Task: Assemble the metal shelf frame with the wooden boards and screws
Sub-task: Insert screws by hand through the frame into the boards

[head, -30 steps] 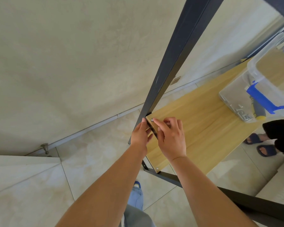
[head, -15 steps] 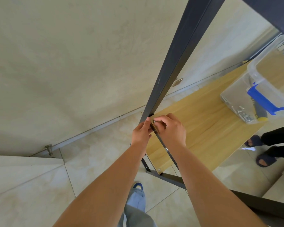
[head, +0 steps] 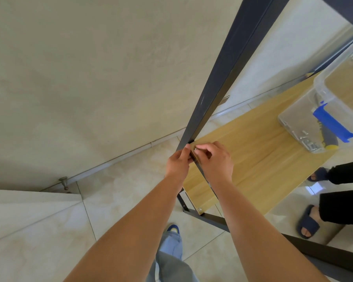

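A dark metal upright (head: 224, 78) of the shelf frame runs from top right down to the corner of a light wooden board (head: 257, 159). My left hand (head: 177, 162) grips the upright and board edge at that corner. My right hand (head: 214, 159) pinches a small silver screw (head: 196, 148) at the board's corner with thumb and forefinger. Another screw (head: 200, 209) sits in the board's near corner, by the lower frame rail (head: 212, 218).
A clear plastic box (head: 322, 110) with a blue latch, holding loose screws and a yellow-handled tool, stands on the board at right. Another person's legs in dark slippers (head: 308, 222) stand on the tiled floor at right. A wall lies to the left.
My right hand has curled from flat fingers on the board into a pinch on the screw at the corner. The view shifted slightly; my left hand stays on the upright.
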